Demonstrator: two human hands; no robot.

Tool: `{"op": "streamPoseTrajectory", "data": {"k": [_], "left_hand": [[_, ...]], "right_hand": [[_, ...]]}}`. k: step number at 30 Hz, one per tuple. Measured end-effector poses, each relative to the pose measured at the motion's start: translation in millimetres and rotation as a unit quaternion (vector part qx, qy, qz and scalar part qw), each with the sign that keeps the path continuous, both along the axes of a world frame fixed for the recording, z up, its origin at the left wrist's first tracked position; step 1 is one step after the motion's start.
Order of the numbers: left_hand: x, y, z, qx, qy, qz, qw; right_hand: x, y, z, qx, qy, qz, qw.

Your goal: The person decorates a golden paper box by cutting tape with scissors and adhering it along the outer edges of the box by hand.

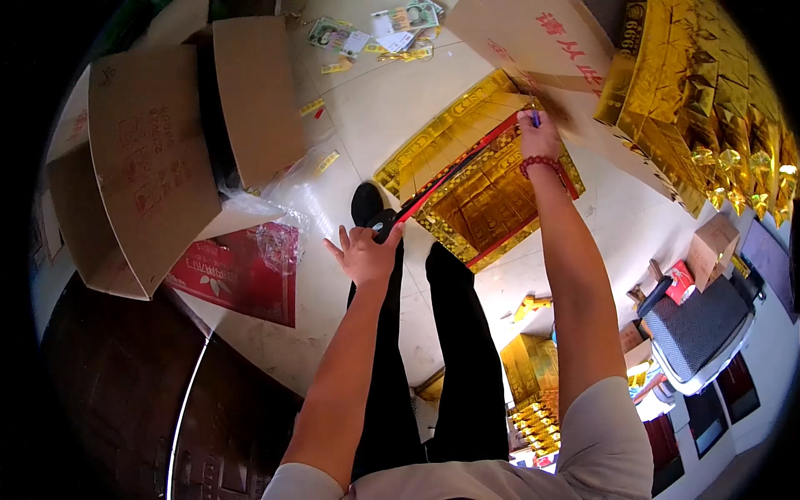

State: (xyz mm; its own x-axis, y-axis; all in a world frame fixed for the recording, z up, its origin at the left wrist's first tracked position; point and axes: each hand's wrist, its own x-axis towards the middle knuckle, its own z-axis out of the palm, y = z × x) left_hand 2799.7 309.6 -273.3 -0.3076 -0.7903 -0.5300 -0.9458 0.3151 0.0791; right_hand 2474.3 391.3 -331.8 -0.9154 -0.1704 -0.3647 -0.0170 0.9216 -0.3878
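A shiny gold box-like piece (483, 196) with red edging lies on the tiled floor in front of my feet. A narrow black and red strip (454, 171) stretches along its upper side. My left hand (367, 252) is at the strip's lower left end, thumb and fingers on a small black object (382, 223), other fingers spread. My right hand (539, 136), with a red bead bracelet (540, 162) at the wrist, is closed at the upper right end. Something blue shows between its fingers, too small to name.
Open cardboard boxes (150, 158) stand at the left, near a red sheet (237, 271) and clear plastic. Banknote-like papers (337, 37) lie at the top. Gold folded decorations (700, 92) fill the upper right. A grey-cushioned chair (698, 325) is at the right.
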Motion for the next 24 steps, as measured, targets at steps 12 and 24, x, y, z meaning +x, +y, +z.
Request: {"op": "streamPoseTrajectory", "data": {"k": [12, 24], "left_hand": [[-7, -10, 7, 0.056, -0.078, 0.02, 0.995], [-6, -11, 1, 0.067, -0.111, -0.002, 0.992]], "right_hand": [[-3, 3, -9, 0.039, 0.017, -0.004, 0.999], [-5, 11, -23, -0.023, 0.025, -0.012, 0.999]]}}
